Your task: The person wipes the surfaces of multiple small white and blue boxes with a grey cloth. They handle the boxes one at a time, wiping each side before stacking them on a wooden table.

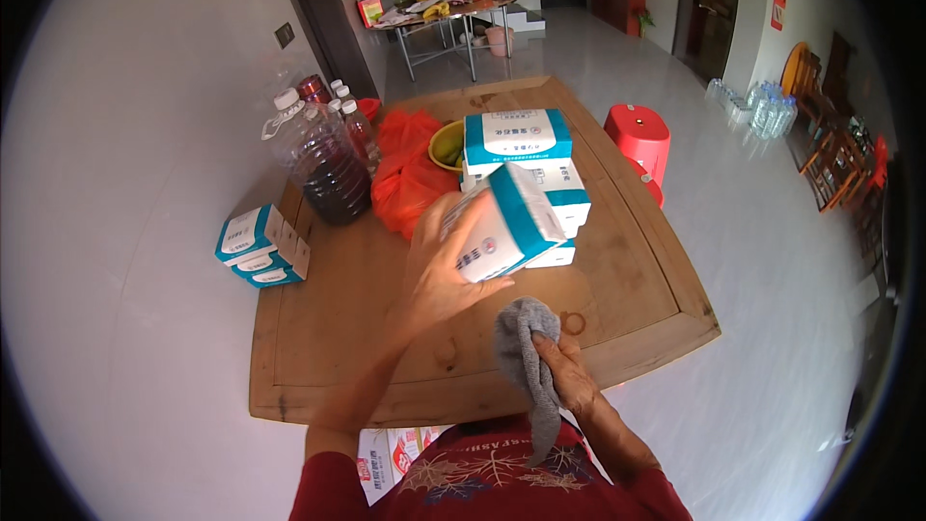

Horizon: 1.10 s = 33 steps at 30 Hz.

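My left hand (446,265) is closed around a white and teal tissue pack (511,222), which it holds tilted above the table, in front of a stack of similar packs (518,138). The held pack hides part of that stack. Nearer to me, my right hand (567,367) grips a grey cloth (526,338), bunched at the top with one end hanging toward my shirt. Both hands are over the near half of the wooden table (357,357).
At the table's left edge stands a smaller pile of tissue packs (262,246). Behind it are a big plastic jug of dark liquid (328,174), a red plastic bag (400,169) and a yellow bowl (441,147) with green contents. Red stools (639,140) stand right of the table.
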Tool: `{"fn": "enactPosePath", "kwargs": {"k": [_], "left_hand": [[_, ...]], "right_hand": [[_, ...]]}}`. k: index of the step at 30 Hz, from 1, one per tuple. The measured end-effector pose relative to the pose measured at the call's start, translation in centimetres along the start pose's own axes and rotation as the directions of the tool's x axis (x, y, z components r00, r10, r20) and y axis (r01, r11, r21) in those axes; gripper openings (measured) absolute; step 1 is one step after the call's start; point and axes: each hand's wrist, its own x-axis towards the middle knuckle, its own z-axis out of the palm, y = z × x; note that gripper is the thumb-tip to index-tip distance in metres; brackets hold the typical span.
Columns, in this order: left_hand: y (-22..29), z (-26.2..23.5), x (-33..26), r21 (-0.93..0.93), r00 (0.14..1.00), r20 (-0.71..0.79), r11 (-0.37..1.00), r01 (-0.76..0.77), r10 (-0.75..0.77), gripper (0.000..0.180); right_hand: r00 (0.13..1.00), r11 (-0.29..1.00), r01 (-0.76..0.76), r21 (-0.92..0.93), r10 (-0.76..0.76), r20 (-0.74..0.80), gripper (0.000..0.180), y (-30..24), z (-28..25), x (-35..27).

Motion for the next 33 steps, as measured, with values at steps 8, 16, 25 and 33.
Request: {"fn": "enactPosePath", "kwargs": {"k": [8, 16, 25, 33], "left_hand": [[-2.4, 3.8, 8.1, 0.21, 0.943, 0.328, 0.969, -0.127, 0.052, 0.097], [-4.5, 4.9, 9.9, 0.238, 0.901, 0.428, 0.953, -0.187, 0.069, 0.099], [-5.3, 4.3, 9.3, 0.326, 0.917, 0.379, 0.909, -0.261, 0.127, 0.08], [-5.6, 1.9, 5.4, 0.257, 0.983, -0.058, 0.955, -0.152, 0.172, 0.083]], "right_hand": [[0.971, 0.928, 0.186, -0.322, -0.223, -0.082, 0.037, 2.4, -6.4, 2.3], [0.985, 0.869, 0.129, -0.478, -0.167, -0.039, 0.038, 1.7, -7.6, 2.6], [0.986, 0.935, 0.031, -0.354, -0.087, -0.144, 0.032, 3.0, -6.4, 3.6], [0.858, 0.164, 0.395, -0.904, -0.417, 0.3, 0.028, 6.5, -3.5, 6.0]]}}
